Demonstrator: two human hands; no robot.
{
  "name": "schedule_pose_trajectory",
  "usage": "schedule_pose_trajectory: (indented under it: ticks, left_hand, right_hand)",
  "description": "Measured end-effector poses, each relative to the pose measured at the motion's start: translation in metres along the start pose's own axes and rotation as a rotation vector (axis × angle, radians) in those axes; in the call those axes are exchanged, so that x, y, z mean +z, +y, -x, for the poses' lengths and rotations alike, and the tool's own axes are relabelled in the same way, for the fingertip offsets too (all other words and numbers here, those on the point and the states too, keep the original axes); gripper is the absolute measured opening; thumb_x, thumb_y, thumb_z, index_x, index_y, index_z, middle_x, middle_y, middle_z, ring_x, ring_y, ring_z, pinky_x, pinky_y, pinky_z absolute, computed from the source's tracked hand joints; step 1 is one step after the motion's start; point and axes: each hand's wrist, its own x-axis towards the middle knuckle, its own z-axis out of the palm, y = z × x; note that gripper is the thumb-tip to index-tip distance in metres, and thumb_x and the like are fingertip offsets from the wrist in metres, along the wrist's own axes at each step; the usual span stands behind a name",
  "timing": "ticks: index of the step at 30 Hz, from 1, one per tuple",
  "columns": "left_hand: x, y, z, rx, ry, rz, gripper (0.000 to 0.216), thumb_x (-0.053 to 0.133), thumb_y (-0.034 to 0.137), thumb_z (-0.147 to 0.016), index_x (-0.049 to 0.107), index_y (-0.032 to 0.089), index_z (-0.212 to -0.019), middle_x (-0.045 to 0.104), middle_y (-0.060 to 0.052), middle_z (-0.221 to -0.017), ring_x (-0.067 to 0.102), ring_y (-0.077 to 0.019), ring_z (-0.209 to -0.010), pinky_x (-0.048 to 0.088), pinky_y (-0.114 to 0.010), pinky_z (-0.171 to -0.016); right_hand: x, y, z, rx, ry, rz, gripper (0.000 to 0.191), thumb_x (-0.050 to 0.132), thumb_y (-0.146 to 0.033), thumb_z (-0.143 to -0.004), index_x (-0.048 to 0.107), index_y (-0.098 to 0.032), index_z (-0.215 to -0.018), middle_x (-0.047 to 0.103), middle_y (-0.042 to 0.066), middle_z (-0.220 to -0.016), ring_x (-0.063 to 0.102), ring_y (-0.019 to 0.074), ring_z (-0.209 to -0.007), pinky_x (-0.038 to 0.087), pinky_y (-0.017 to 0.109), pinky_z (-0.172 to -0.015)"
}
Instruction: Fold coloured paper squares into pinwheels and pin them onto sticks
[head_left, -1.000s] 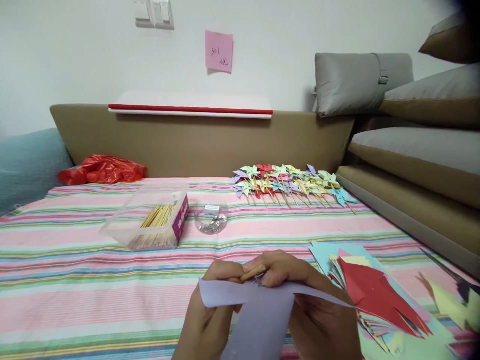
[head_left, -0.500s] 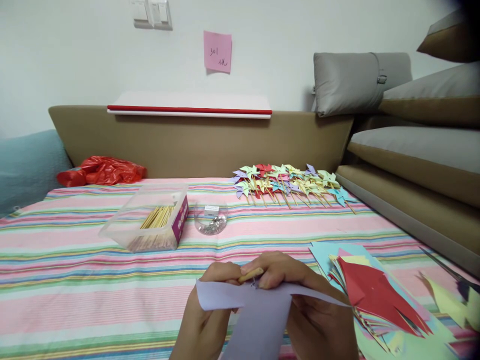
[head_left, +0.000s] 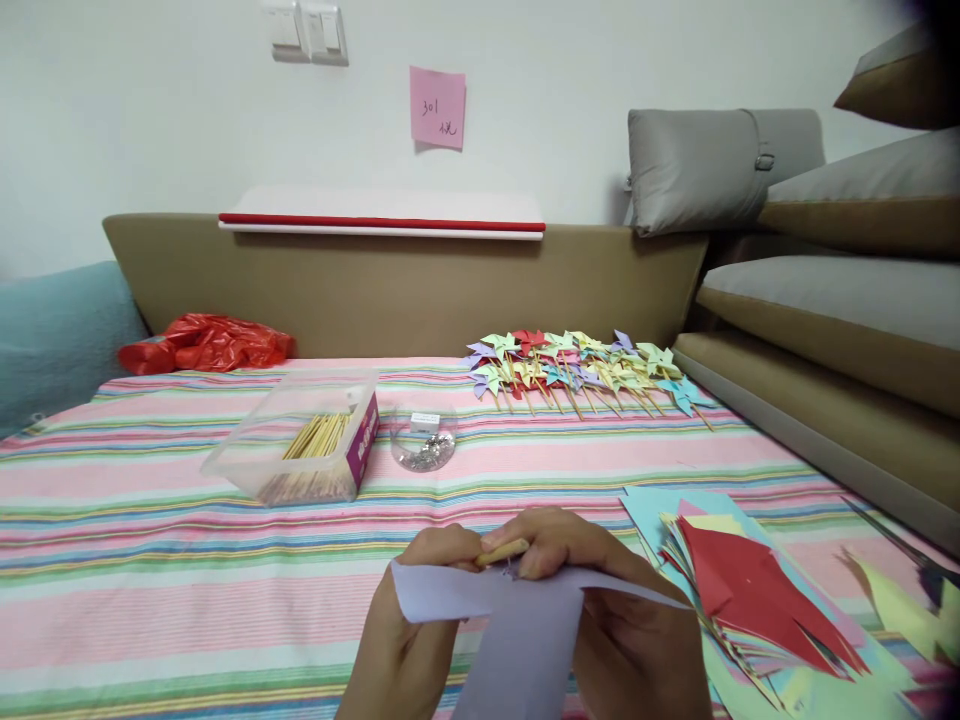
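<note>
My left hand [head_left: 427,590] is closed around a short-looking wooden stick [head_left: 502,551], whose end pokes out between both hands. A pale purple paper pinwheel [head_left: 517,640] hangs in front of the fingers, its arms spreading left, right and down. Fingers of my right hand [head_left: 600,570] pinch the pinwheel near its middle, close to the stick's end. A small metal pin [head_left: 508,570] shows at the paper's centre, touching or just below the stick; exactly how it sits cannot be made out. The fingertips behind the paper are hidden.
A clear plastic box [head_left: 251,440] holds wooden sticks. Beside it is a round clear dish [head_left: 401,455] of small metal pins. Finished pinwheels [head_left: 577,365] lie at the back. On the right are cut paper sheets [head_left: 750,580], scissors [head_left: 900,540] and stacked cushions [head_left: 825,370].
Both hands hold nearly the same pose around the stick and pinwheel. The camera view has shifted very slightly; nothing was taken up or let go.
</note>
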Motion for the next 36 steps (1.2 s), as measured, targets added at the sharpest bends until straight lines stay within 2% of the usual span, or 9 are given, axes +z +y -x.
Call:
schedule_pose_trajectory:
  ticks: [4,10,17,21,26,32,36]
  left_hand:
    - [-0.003,0.002,-0.002,0.004,-0.027,0.024,0.031,0.063,0.052,-0.089,0.078,0.025,-0.087,0.070,-0.006,-0.078,0.061,-0.0194,-0.070,0.051,-0.028,-0.064]
    - [-0.005,0.015,-0.005,0.014,-0.070,0.009,0.034,0.063,0.056,-0.087,0.078,0.026,-0.086,0.067,-0.004,-0.071,0.059,-0.0185,-0.063,0.049,-0.029,-0.062]
    - [-0.002,0.029,-0.009,0.059,-0.062,0.009,0.021,0.067,0.049,-0.087,0.078,0.032,-0.089,0.068,-0.001,-0.070,0.060,-0.0164,-0.062,0.048,-0.026,-0.059]
    - [-0.003,0.031,-0.009,0.070,-0.062,-0.034,0.023,0.065,0.048,-0.089,0.077,0.029,-0.086,0.067,-0.002,-0.067,0.060,-0.0167,-0.060,0.048,-0.026,-0.057]
    - [-0.007,0.032,-0.009,0.102,-0.062,-0.110,0.022,0.064,0.045,-0.090,0.077,0.028,-0.087,0.068,-0.001,-0.068,0.062,-0.0166,-0.061,0.049,-0.025,-0.058]
    - [-0.014,0.024,-0.009,0.017,-0.166,-0.116,0.031,0.062,0.051,-0.089,0.077,0.024,-0.087,0.069,-0.005,-0.068,0.062,-0.0192,-0.061,0.049,-0.027,-0.058]
    - [-0.013,0.022,-0.006,-0.031,-0.161,-0.120,0.022,0.061,0.040,-0.092,0.075,0.024,-0.085,0.068,-0.003,-0.070,0.058,-0.0177,-0.063,0.046,-0.026,-0.061]
  right_hand:
    - [-0.001,-0.001,0.000,-0.005,-0.011,0.019,0.016,0.063,-0.016,-0.092,0.072,-0.029,-0.092,0.077,0.000,-0.097,0.073,0.0146,-0.090,0.059,0.021,-0.080]
    - [-0.001,-0.003,0.001,-0.013,-0.015,0.047,0.015,0.062,-0.017,-0.092,0.071,-0.028,-0.092,0.077,0.003,-0.097,0.073,0.0172,-0.091,0.060,0.023,-0.077]
    - [0.001,-0.001,0.001,-0.021,-0.010,0.020,0.014,0.064,-0.018,-0.091,0.072,-0.028,-0.092,0.077,0.003,-0.094,0.073,0.0173,-0.089,0.060,0.024,-0.078]
    - [0.003,-0.001,0.000,-0.037,-0.006,-0.012,0.011,0.064,-0.021,-0.092,0.072,-0.028,-0.091,0.078,0.002,-0.094,0.074,0.0159,-0.086,0.059,0.022,-0.077]
    - [0.003,0.004,0.003,0.014,0.008,-0.027,0.013,0.065,-0.017,-0.090,0.072,-0.028,-0.091,0.077,0.002,-0.097,0.074,0.0169,-0.089,0.059,0.022,-0.077]
    - [0.003,0.008,0.003,0.008,0.019,-0.019,0.009,0.068,-0.018,-0.088,0.071,-0.026,-0.089,0.078,0.005,-0.091,0.075,0.0206,-0.087,0.062,0.028,-0.076]
    - [0.005,0.005,0.002,-0.006,0.033,-0.036,0.008,0.070,-0.019,-0.087,0.072,-0.026,-0.088,0.078,0.005,-0.090,0.075,0.0200,-0.082,0.062,0.026,-0.072]
